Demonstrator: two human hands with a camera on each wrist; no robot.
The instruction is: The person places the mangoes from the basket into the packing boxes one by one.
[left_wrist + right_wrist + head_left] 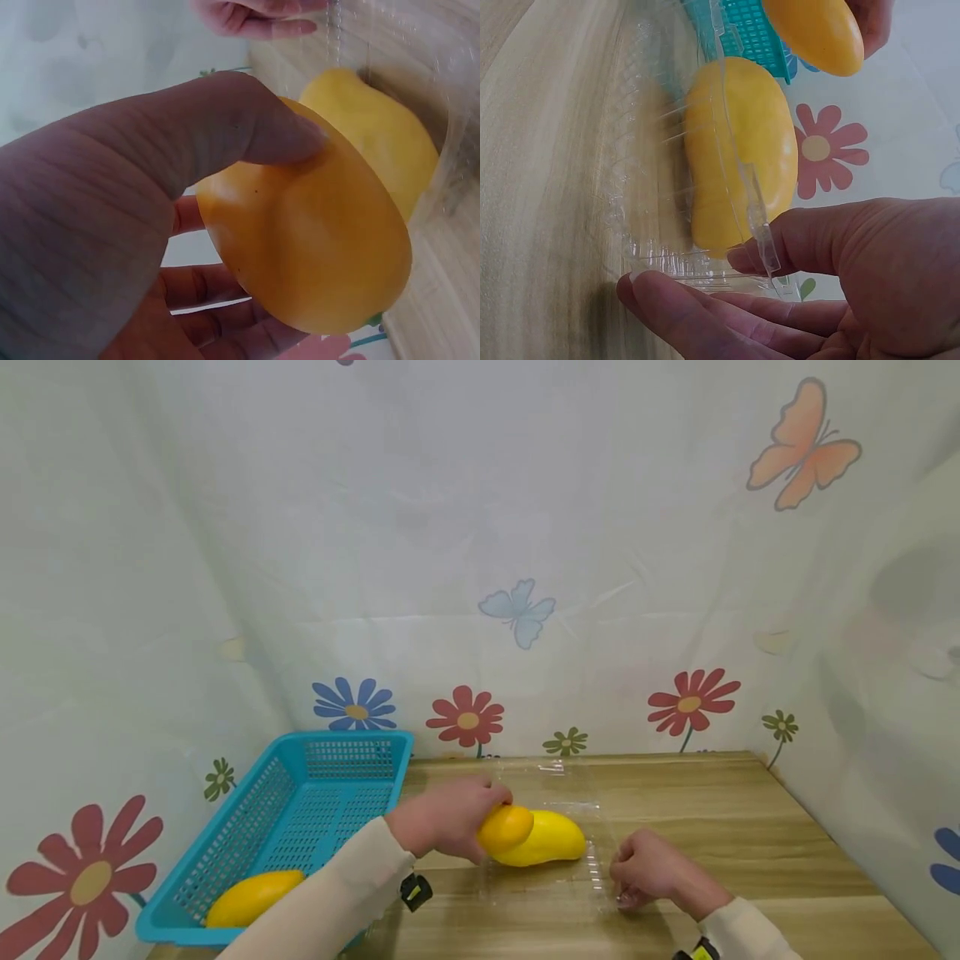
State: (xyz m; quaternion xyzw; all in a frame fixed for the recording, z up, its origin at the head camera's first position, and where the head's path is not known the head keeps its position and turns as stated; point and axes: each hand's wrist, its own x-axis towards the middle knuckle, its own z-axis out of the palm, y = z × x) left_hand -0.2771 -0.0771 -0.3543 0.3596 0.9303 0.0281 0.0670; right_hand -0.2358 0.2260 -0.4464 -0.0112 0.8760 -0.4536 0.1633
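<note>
My left hand (450, 817) grips an orange-yellow mango (507, 830), thumb on one side and fingers around the other. In the left wrist view the thumb lies along the upper side of this mango (315, 232). A second, yellower mango (555, 841) lies in a clear plastic box (594, 865), partly behind the held one. At the box's right end, my right hand (654, 870) pinches the wall. The right wrist view has its thumb inside the rim (761, 217) and its fingers outside, close to the mango's end.
A turquoise basket (405, 768) stands at the left with another yellow mango (251, 897) in its near end; my left forearm passes over its near right side. Behind the wooden table (697, 810) hangs a pale sheet (600, 668) printed with flowers and butterflies. The box's transparent lid part (551, 768) extends toward the sheet.
</note>
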